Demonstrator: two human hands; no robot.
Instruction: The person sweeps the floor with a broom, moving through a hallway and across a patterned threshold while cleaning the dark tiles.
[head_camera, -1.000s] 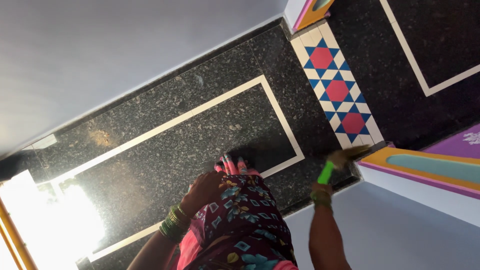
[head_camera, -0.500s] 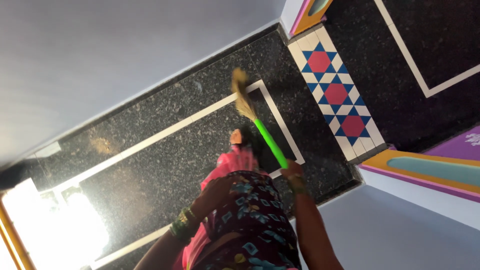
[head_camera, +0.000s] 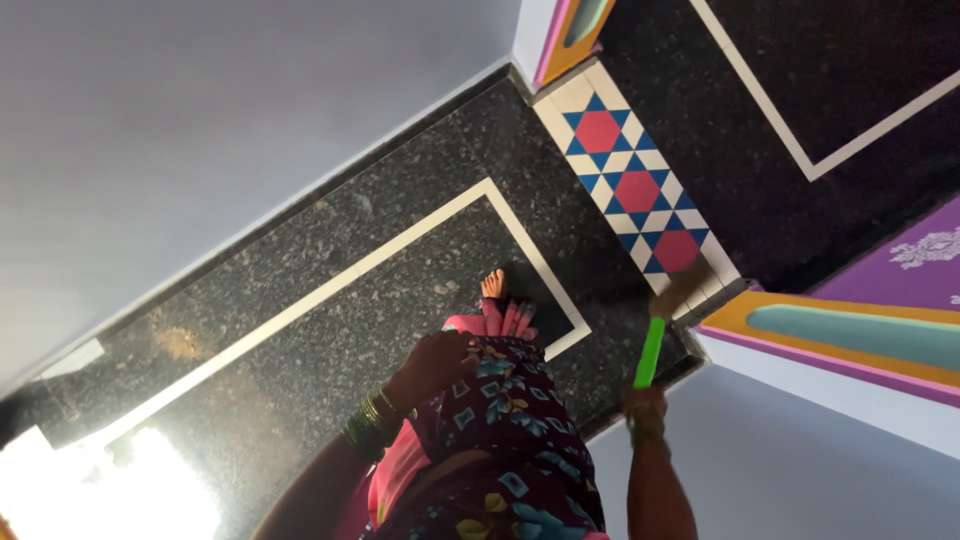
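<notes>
My right hand (head_camera: 645, 405) grips the green handle of a broom (head_camera: 650, 350). Its straw head (head_camera: 682, 290) rests on the floor at the near end of a strip of red, blue and white patterned tiles (head_camera: 637, 190). My left hand (head_camera: 432, 365), with green bangles on the wrist, is closed on a fold of my dark patterned garment (head_camera: 510, 420) at the waist. One bare foot (head_camera: 492, 285) shows on the black speckled floor (head_camera: 300, 260) just beyond the cloth.
A white inlaid border line (head_camera: 400, 250) runs across the black floor. A pale wall (head_camera: 200, 130) stands along one side. A door frame painted orange, teal and purple (head_camera: 850, 335) juts in close to the broom head, and another frame corner (head_camera: 570, 35) stands farther off.
The broom has swung from the middle of the black floor over to the patterned tile strip beside the painted frame. My left hand stays on the garment.
</notes>
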